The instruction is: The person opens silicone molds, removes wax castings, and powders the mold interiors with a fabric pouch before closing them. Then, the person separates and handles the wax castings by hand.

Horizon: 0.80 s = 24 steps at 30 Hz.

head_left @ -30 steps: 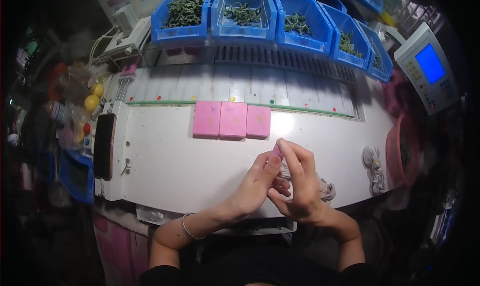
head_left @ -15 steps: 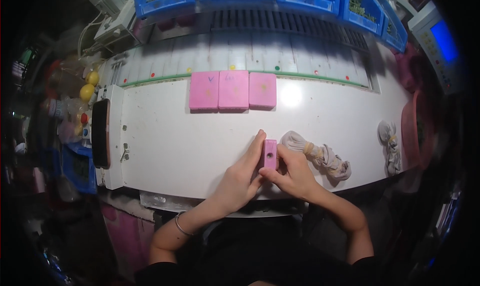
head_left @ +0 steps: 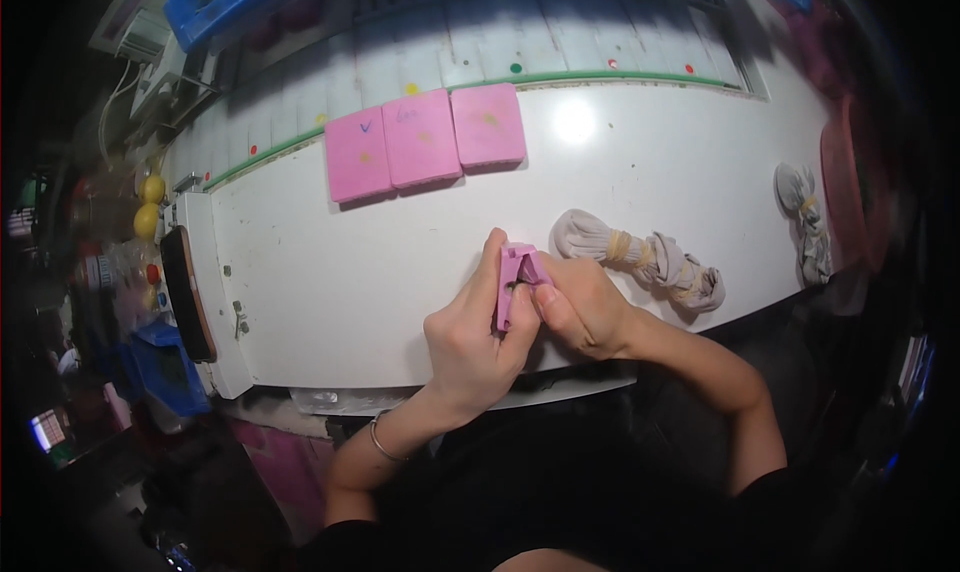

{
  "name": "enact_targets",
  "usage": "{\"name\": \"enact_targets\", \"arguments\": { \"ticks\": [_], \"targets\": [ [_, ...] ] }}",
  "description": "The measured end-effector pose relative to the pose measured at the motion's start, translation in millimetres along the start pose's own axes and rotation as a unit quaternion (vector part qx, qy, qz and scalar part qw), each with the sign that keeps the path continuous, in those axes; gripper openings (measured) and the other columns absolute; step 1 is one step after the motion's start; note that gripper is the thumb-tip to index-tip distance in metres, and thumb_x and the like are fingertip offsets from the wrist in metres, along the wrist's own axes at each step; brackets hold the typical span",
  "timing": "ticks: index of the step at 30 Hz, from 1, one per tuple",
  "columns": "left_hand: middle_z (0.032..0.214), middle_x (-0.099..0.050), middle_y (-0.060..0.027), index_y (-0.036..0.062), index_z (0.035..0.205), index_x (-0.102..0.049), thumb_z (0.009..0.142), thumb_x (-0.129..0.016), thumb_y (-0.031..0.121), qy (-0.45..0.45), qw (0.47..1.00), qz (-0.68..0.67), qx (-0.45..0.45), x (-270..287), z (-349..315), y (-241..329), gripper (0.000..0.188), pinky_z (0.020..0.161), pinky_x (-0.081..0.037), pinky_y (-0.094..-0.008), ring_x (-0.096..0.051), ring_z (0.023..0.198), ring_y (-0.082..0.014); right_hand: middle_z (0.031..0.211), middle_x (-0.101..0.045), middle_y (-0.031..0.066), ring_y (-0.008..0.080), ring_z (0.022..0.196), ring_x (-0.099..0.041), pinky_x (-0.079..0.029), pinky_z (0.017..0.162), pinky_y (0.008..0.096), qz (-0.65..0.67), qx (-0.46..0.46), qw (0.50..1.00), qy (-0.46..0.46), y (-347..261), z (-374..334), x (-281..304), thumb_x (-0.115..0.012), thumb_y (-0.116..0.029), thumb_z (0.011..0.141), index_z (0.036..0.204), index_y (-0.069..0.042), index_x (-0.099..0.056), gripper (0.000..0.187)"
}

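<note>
Workshop, by its white workbench and blue plastic bins

Tabletop is free leftward; tied cloth blocks rightward.

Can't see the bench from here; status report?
Left hand, right hand: both gripping small pink block. Gap showing in block. Cloth bundle close by right hand.

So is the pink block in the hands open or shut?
Partly open: the pink block has two sides spread apart with a gap between them, held by the left hand and right hand.
</note>
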State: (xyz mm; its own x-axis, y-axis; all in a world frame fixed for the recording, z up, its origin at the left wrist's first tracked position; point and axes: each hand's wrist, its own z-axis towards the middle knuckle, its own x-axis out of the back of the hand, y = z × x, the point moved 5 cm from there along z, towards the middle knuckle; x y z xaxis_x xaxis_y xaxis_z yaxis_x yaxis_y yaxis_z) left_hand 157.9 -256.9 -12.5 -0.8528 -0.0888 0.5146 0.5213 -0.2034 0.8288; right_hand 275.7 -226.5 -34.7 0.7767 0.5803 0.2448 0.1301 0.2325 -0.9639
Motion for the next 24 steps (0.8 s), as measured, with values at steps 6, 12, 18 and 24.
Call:
{"name": "enact_targets", "arguments": {
  "ticks": [6,12,18,24],
  "targets": [
    [0.088,-0.063,-0.0236,-0.0110,0.119,-0.049,0.085,-0.053,0.009,0.012,1.000,0.009,-0.010,0.8,-2.2,-5.8,0.040,0.058,-0.051,-0.0320,-0.065,0.065,-0.0270,0.082,-0.046,0.0184,0.0342,0.074,-0.048,-0.041,0.067,0.0405,-0.005,0.053,0.998,0.031,-1.1,-4.1,1.4,-0.038,-0.017,0.088,0.091,0.002,-0.046,0.021],
    [0.068,-0.059,-0.0144,-0.0043,0.098,-0.059,0.087,-0.052,0.012,0.020,0.997,-0.011,0.078,12.3,-3.7,-12.5,0.020,0.050,-0.043,-0.0301,-0.055,0.051,-0.0204,0.084,-0.045,0.0181,0.0339,0.075,-0.048,-0.041,0.069,0.0398,-0.026,-0.026,0.995,0.090,-0.3,-18.8,8.7,-0.041,-0.013,0.087,0.097,0.002,-0.044,0.019],
    [0.053,-0.047,-0.0093,-0.0006,0.069,-0.052,0.091,-0.052,0.016,-0.011,0.997,0.017,0.077,22.2,-6.4,-19.8,0.027,0.043,-0.035,-0.0305,-0.045,0.044,-0.0190,0.082,-0.047,0.0176,0.0328,0.070,-0.051,-0.044,0.064,0.0377,-0.019,-0.063,0.986,0.152,-8.2,-21.0,5.1,-0.046,-0.002,0.082,0.097,0.001,-0.046,0.015],
    [0.054,-0.046,-0.0099,0.0003,0.069,-0.051,0.093,-0.049,0.023,-0.020,1.000,-0.014,-0.008,12.3,1.5,-14.4,0.033,0.043,-0.036,-0.0321,-0.046,0.044,-0.0231,0.076,-0.047,0.0142,0.0258,0.066,-0.048,-0.041,0.059,0.0340,-0.057,-0.025,0.988,0.138,-15.7,-12.3,0.9,-0.055,-0.008,0.082,0.078,-0.001,-0.050,0.010]
  ]
}}
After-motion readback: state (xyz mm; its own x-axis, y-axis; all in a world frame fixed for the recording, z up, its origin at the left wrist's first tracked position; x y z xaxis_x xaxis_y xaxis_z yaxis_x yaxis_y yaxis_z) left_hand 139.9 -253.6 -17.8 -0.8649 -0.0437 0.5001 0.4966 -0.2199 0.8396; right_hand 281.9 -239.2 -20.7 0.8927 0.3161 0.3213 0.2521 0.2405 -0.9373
